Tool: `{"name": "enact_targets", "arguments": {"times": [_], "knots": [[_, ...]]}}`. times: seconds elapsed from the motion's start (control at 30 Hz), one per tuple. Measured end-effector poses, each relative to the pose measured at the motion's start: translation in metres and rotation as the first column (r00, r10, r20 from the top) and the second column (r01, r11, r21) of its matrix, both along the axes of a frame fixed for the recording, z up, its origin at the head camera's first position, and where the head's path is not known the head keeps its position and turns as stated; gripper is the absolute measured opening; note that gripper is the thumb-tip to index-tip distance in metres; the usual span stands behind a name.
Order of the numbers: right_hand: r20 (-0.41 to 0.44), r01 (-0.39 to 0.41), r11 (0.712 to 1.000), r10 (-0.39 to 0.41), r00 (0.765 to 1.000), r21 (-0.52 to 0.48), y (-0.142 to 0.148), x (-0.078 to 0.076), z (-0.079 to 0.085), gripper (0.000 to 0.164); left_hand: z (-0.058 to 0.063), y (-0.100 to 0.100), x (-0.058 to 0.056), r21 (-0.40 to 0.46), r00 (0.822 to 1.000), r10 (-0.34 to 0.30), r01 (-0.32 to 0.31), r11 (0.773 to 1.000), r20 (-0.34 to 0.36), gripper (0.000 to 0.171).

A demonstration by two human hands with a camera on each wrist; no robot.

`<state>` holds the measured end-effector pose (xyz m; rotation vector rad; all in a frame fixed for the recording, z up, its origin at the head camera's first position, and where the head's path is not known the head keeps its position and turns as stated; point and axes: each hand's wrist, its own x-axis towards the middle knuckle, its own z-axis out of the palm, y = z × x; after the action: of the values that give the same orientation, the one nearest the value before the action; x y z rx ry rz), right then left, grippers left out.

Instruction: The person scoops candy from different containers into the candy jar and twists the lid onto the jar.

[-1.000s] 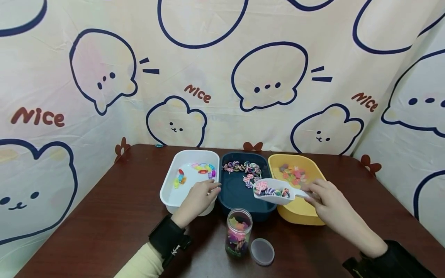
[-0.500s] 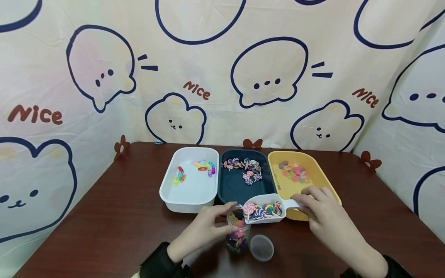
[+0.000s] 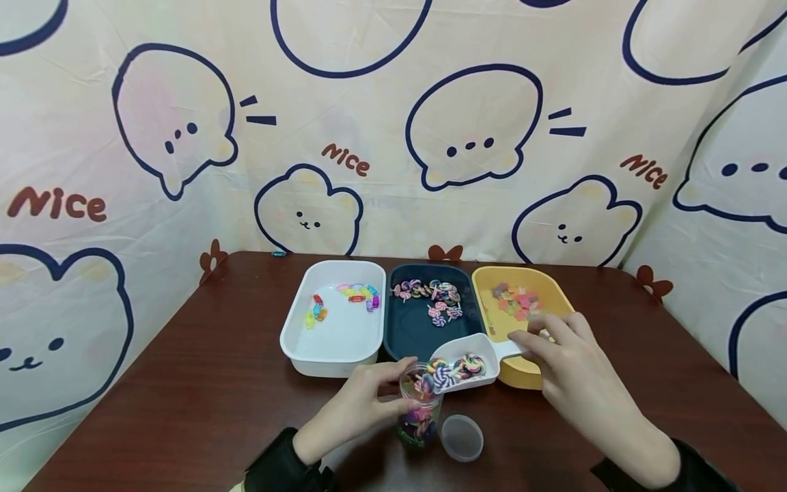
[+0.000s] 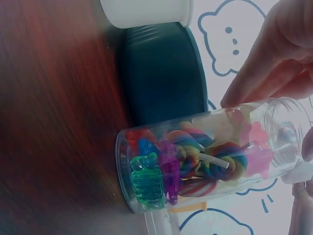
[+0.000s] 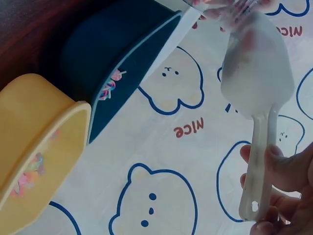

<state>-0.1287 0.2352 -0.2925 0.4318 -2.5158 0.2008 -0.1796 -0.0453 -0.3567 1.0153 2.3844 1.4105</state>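
My left hand [image 3: 363,403] grips a clear jar [image 4: 205,161] near its open top. Inside the jar are see-through bear shapes, swirled lollipop pieces and pink and yellow pieces. With my right hand [image 3: 578,383] I pinch the handle of a white scoop [image 3: 482,352]. The scoop tilts, its lip at the jar's mouth, and swirled lollipop pieces [image 3: 455,369] lie in it and over the rim. From below, the right wrist view shows the scoop's underside [image 5: 257,68] and thumb and fingers round the handle. A clear round lid [image 3: 462,438] lies beside the jar.
Behind the jar stand three trays side by side: a white tray [image 3: 332,352] with bright translucent pieces, a dark blue tray [image 3: 402,335] with lollipop pieces, and a yellow tray [image 3: 556,297] with pastel pieces. A patterned cloth [image 3: 393,219] hangs behind the brown table [image 3: 184,383].
My left hand has come from the white tray to the jar and grips it. The scoop has moved left and down to the jar's mouth and tipped, its lollipop pieces sliding into the jar.
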Motion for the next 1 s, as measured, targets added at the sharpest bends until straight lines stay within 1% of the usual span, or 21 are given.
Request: {"name": "enact_targets", "arguments": {"times": [0.1, 0.2, 0.3, 0.4, 0.5, 0.6, 0.7, 0.77, 0.9, 1.0], "knots": [[0.012, -0.001, 1.0, 0.001, 1.0, -0.012, 0.0, 0.0, 0.001, 0.03, -0.001, 0.0, 0.0, -0.002, 0.999, -0.004, 0.004, 1.0, -0.033, 0.056], [0.028, 0.004, 1.0, -0.003, 1.0, -0.023, 0.0, -0.001, 0.001, 0.031, 0.0, 0.0, -0.001, -0.001, 0.999, -0.006, 0.006, 1.0, -0.037, 0.056], [-0.005, -0.013, 1.0, 0.013, 1.0, -0.027, -0.001, -0.002, 0.0, 0.032, 0.0, 0.001, -0.001, -0.004, 1.0, -0.007, 0.007, 1.0, -0.025, 0.056], [-0.065, -0.047, 0.999, 0.046, 0.997, -0.012, -0.002, -0.003, -0.001, 0.032, 0.001, 0.0, -0.001, -0.012, 1.0, -0.006, 0.006, 1.0, -0.016, 0.056], [-0.09, -0.061, 0.998, 0.061, 0.994, 0.0, -0.003, -0.005, -0.001, 0.032, 0.0, 0.0, -0.001, -0.014, 1.0, -0.008, 0.008, 1.0, -0.014, 0.057], [-0.077, -0.05, 0.999, 0.05, 0.996, 0.0, -0.002, -0.007, 0.0, 0.033, 0.0, 0.001, -0.001, -0.011, 1.0, -0.011, 0.011, 1.0, -0.017, 0.057], [-0.052, -0.026, 1.0, 0.026, 0.998, -0.017, -0.001, -0.007, 0.001, 0.03, 0.0, 0.002, -0.001, -0.012, 1.0, -0.014, 0.014, 1.0, -0.016, 0.056], [-0.053, -0.032, 0.999, 0.031, 0.998, -0.025, -0.001, -0.007, 0.0, 0.03, 0.0, 0.002, 0.0, -0.017, 1.0, -0.012, 0.012, 1.0, -0.013, 0.056], [-0.07, -0.061, 0.998, 0.061, 0.996, -0.001, -0.006, -0.007, 0.001, 0.032, 0.002, 0.001, 0.0, -0.02, 1.0, -0.006, 0.006, 1.0, -0.003, 0.058], [-0.077, -0.077, 0.995, 0.081, 0.994, 0.057, -0.011, -0.008, 0.004, 0.04, 0.003, 0.0, 0.0, -0.019, 1.0, -0.006, 0.006, 1.0, 0.003, 0.059]]}}
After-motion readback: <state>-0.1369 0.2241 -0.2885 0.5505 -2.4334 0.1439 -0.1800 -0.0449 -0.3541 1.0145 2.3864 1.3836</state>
